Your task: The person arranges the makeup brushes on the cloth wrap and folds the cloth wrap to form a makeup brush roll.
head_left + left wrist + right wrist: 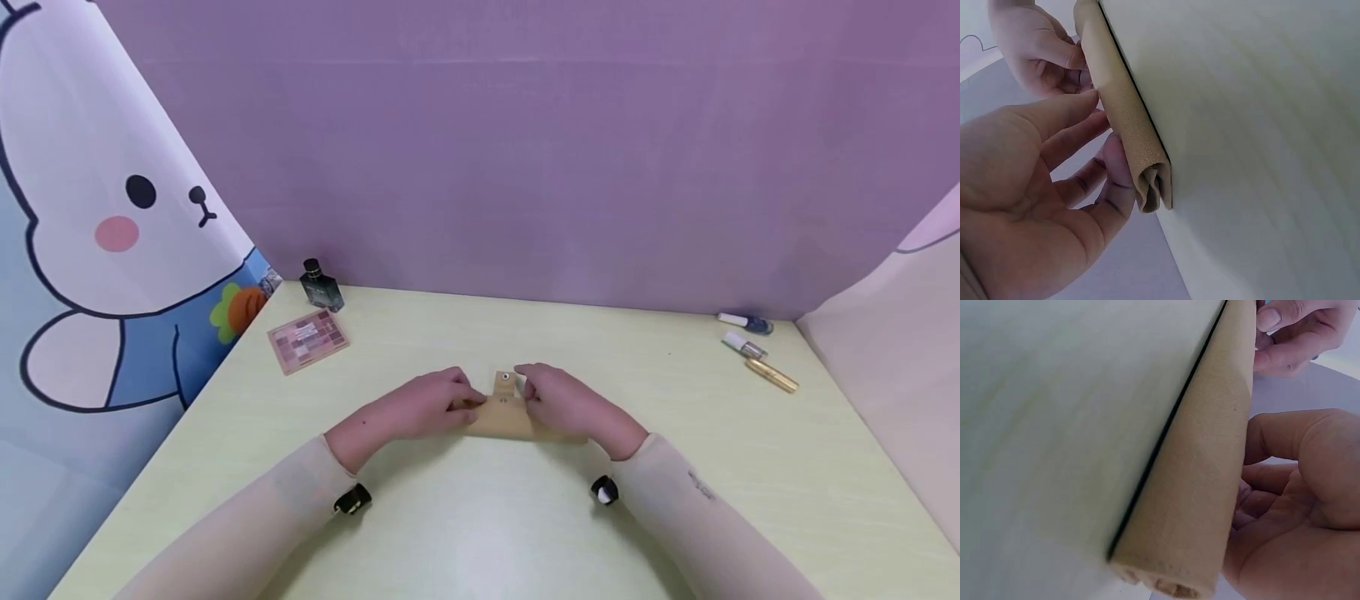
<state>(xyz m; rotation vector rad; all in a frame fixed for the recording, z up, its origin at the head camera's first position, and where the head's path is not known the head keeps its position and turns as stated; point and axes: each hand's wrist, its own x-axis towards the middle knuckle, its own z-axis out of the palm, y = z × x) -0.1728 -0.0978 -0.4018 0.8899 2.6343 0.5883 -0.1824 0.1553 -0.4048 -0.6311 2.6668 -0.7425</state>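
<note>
A tan folded pouch with a short snap strap lies on the table in front of the person, its strap sticking up past the far edge. In the left wrist view the end of the pouch shows several folded layers and a dark line along its bottom edge. The left hand holds the pouch left of the strap, thumb and bent fingers at its upper side. On the other side the right hand grips it likewise, index finger beside the strap. Some fingertips are hidden behind the pouch in the right wrist view.
At the back left of the table stand a dark glass bottle and, before it, a flat pink makeup palette. Two small bottles with white caps, one dark and one clearer, lie back right beside a gold tube.
</note>
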